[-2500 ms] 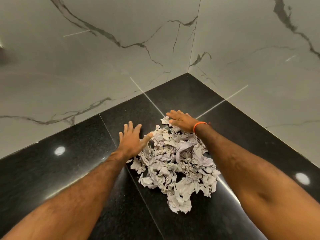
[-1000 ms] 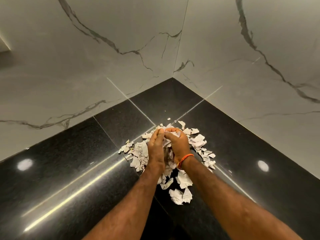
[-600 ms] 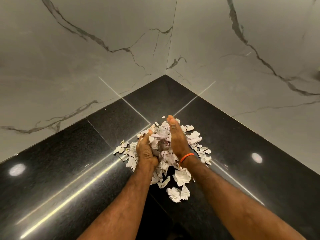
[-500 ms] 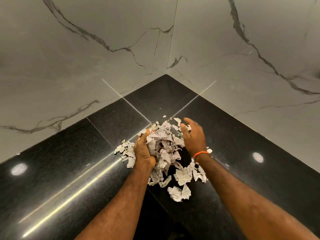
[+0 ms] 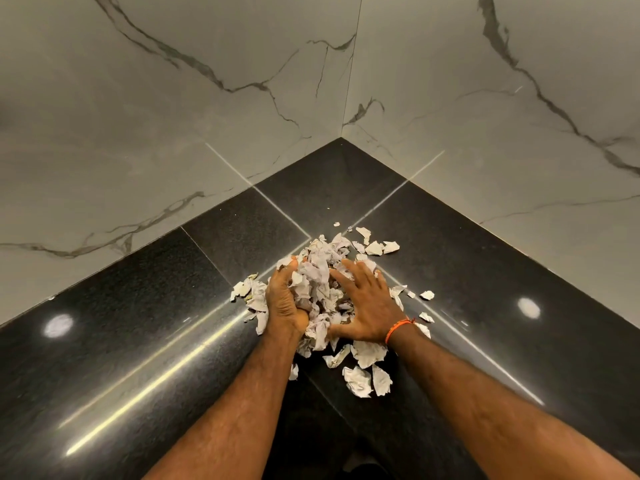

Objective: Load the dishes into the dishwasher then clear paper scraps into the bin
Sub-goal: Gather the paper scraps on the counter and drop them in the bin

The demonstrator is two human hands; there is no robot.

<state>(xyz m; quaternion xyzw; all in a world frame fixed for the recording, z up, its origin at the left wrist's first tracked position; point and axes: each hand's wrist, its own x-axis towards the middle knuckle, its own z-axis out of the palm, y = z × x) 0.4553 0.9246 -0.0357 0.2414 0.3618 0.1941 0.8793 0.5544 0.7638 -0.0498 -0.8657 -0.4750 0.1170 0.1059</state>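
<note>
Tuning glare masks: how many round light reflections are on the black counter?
2. Left reflection lies out beyond the left hand; right reflection beyond the right hand. The paper scraps could hide others.

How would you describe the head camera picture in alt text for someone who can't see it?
Two bare hands gather a pile of torn paper scraps on a glossy black countertop in a marble-walled corner. The left hand grips a bunch of scraps; the right hand, with an orange wrist thread, presses spread fingers onto the pile. Loose scraps lie scattered around.
</note>
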